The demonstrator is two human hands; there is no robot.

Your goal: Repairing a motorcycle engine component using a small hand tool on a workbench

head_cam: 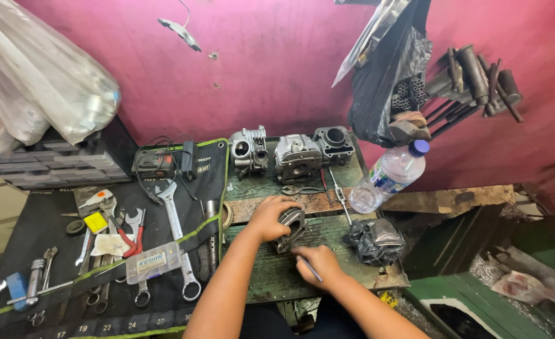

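Note:
My left hand (269, 216) grips a round grey metal engine part (292, 225) and holds it against the worn green bench top (271, 270). Just below it, my right hand (318, 263) is closed on a thin metal tool (312, 270) whose tip points at the part. Both forearms come up from the bottom edge of the view.
Three grey engine cylinder heads (290, 154) stand at the back against the pink wall. A dark tool mat (101, 251) on the left carries several wrenches, pliers and a small clear box. A plastic water bottle (390, 176) and a crumpled black bag (375, 240) lie on the right.

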